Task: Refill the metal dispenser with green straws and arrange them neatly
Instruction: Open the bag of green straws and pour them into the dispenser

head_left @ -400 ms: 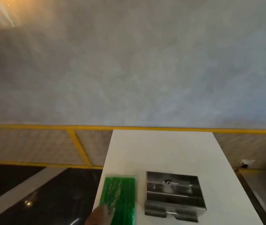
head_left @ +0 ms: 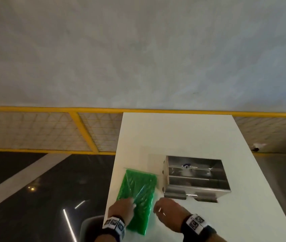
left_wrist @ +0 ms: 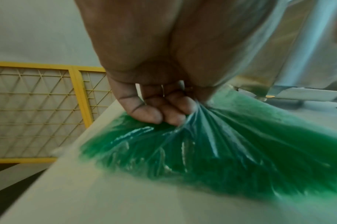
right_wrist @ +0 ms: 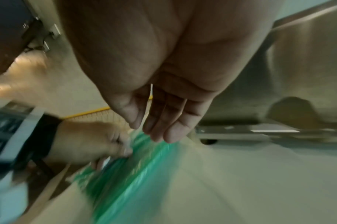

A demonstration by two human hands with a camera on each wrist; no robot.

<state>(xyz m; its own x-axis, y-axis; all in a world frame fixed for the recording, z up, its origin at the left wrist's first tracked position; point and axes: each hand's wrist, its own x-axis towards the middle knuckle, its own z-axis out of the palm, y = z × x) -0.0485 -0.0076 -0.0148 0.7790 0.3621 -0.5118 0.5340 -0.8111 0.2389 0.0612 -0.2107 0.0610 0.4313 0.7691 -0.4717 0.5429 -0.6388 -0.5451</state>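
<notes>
A clear plastic bag of green straws lies on the white table, left of the open metal dispenser. My left hand pinches a bunched fold of the bag's plastic, pulling it up into taut creases. My right hand hovers just right of the bag, fingers straight and relaxed, holding nothing; the bag and the dispenser's front show blurred below it. The dispenser's tray looks empty of straws.
The table's left edge runs close beside the bag, with a dark glossy floor below. A yellow-framed mesh railing stands behind the table. A grey rounded seat back sits at the table's near left corner.
The view has tilted down, bringing both hands into sight. My left hand has gathered the bag's plastic and turned the bag askew. My right hand has come in beside it.
</notes>
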